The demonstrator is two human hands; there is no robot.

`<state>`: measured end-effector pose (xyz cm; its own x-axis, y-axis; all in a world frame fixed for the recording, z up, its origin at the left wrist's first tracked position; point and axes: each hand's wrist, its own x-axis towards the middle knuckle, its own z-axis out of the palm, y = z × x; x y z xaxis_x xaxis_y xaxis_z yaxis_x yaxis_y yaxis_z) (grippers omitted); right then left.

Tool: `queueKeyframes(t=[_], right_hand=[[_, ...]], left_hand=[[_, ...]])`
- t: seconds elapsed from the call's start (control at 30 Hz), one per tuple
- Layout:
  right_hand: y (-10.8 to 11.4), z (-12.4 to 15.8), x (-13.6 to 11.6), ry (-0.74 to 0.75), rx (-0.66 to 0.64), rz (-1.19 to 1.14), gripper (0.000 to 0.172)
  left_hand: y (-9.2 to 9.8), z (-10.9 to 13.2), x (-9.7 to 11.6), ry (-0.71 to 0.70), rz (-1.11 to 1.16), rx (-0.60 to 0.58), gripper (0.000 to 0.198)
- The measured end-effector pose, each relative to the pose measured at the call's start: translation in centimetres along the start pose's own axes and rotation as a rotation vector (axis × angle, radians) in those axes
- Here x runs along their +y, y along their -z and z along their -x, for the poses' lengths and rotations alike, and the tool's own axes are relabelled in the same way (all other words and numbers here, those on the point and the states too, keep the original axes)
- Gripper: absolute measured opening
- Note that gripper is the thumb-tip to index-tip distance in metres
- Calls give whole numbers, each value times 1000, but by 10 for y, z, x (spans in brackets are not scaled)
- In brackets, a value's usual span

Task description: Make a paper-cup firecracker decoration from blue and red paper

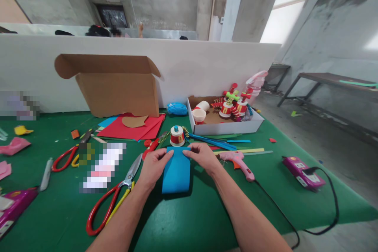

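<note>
A piece of blue paper (pixel 176 173) is held up over the green table, its lower end bent into a curve. My left hand (pixel 155 163) pinches its upper left corner between thumb and fingers. On the upper right corner, my right hand (pixel 203 156) has the same kind of pinch. Just beyond the paper stands a paper cup figure (pixel 177 137), white and red, with coiled paper arms and a small blue piece on top. Red-handled scissors (pixel 127 181) lie beside my left forearm. Right of my right hand rests a pink glue gun (pixel 237 161).
A white box (pixel 227 128) at the back right holds paper cups and finished-looking cup figures. Red paper sheets (pixel 130 128) lie before an open cardboard box (pixel 118 92). Blue paper strips (pixel 212 141) lie behind my right hand. A black cord runs from a purple box (pixel 304 173).
</note>
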<state>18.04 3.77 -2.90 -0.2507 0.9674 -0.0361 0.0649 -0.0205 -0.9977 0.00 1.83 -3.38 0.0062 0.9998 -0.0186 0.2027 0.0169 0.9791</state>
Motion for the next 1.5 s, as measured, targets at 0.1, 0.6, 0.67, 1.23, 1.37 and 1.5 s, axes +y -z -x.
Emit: queueKeyframes(t=[0.1,0.6,0.67,1.23,1.37,1.5], right_hand=[[0,1,-4,-14,-19,10,29],[-2,2,-7,-10,-62,167,25],[-1,1,-7,-7,-60,177,24],[-2,3,-8,32,-102,192,23],[-2,3,-8,35,-107,227,22],[-2,2,-7,88,-48,256,21]], left_hand=[[1,-1,0,-34,-46,-22,43],[-5,1,5,-161,-190,-161,40],[-4,0,4,-149,-184,-163,40],[-5,0,5,-130,-127,-161,39],[-5,1,7,-81,-92,-179,38],[-4,3,10,39,-24,-223,36]])
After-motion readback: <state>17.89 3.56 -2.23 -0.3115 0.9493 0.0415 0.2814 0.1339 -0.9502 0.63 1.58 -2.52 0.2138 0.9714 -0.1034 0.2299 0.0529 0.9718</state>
